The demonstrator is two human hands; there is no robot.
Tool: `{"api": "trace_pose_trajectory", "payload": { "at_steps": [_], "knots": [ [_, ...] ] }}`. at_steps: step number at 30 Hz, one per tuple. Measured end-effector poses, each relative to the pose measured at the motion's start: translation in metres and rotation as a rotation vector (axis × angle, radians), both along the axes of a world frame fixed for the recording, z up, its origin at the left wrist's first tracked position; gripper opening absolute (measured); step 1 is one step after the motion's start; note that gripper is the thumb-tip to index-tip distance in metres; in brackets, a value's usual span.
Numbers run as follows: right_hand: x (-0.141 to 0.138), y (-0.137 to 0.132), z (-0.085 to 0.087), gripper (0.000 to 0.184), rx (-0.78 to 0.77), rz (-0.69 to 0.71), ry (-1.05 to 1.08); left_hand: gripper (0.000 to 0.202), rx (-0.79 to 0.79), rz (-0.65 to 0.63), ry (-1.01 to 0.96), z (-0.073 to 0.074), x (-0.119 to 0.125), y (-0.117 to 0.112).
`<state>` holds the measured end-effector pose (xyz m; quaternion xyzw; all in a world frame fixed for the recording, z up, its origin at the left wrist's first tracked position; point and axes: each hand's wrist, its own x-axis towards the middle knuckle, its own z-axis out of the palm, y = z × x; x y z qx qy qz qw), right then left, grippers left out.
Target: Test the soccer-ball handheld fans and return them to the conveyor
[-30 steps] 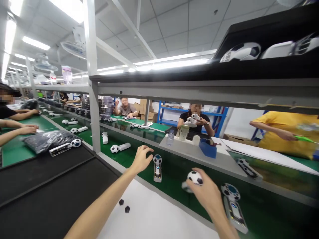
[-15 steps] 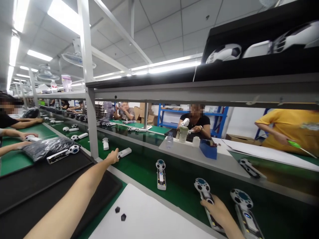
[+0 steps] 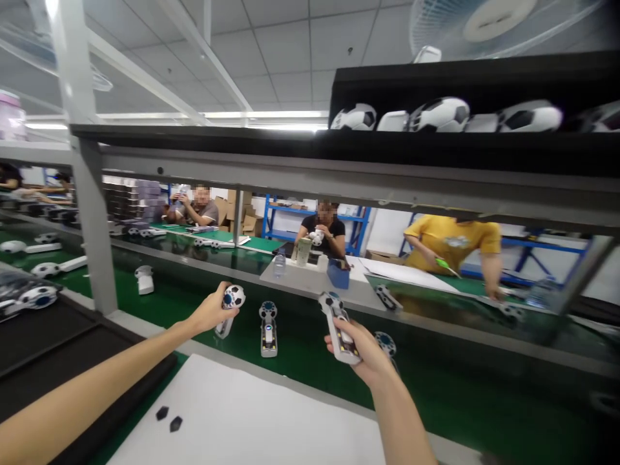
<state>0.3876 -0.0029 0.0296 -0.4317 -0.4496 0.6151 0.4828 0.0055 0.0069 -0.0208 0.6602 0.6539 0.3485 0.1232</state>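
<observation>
My left hand [image 3: 212, 311] is closed on a white handheld device with a round soccer-ball-patterned head [image 3: 234, 296], its handle slanting down over the green belt. In my right hand [image 3: 367, 349], a similar device with an uncovered handle [image 3: 343, 336] is gripped, inner parts showing, head tilted up and left. Between my hands another uncovered device [image 3: 268, 332] lies on the belt, a small lit display on it. Partly hidden behind my right hand is one more device [image 3: 386, 343].
A white sheet [image 3: 252, 420] with two black pentagon pieces [image 3: 169, 418] lies in front of me. Black trays [image 3: 72, 349] are at the left, beside a grey post [image 3: 92, 226]. An overhead shelf [image 3: 252, 158] crosses above. Several co-workers sit or stand across the belt.
The view has turned right. My left hand now holds a device with its ball-patterned head up. My right hand has lifted its device off the belt.
</observation>
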Motion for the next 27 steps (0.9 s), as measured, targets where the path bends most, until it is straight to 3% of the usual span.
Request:
{"api": "trace_pose_trajectory", "payload": {
  "at_steps": [3,6,10,16,22,27],
  "knots": [
    [0.003,-0.018,0.026,0.016,0.030,0.014,0.091,0.042,-0.106,-0.069,-0.095,-0.025,0.024,0.017],
    [0.009,-0.037,0.044,0.024,0.077,0.032,0.175,0.025,-0.252,-0.106,-0.165,-0.041,0.033,0.027],
    [0.014,-0.055,0.060,0.030,0.146,0.038,0.270,0.027,-0.308,-0.090,-0.303,-0.037,0.039,0.025],
    [0.011,-0.068,0.070,0.044,0.190,0.038,0.333,0.042,-0.129,-0.151,-0.702,0.011,0.074,-0.006],
    [0.001,-0.084,0.076,0.067,0.208,0.050,0.208,0.033,0.042,-0.298,-1.029,0.070,0.109,-0.066],
    [-0.012,-0.099,0.081,0.064,0.246,0.103,0.220,0.035,0.043,-0.409,-1.170,0.104,0.116,-0.112]
  ]
}}
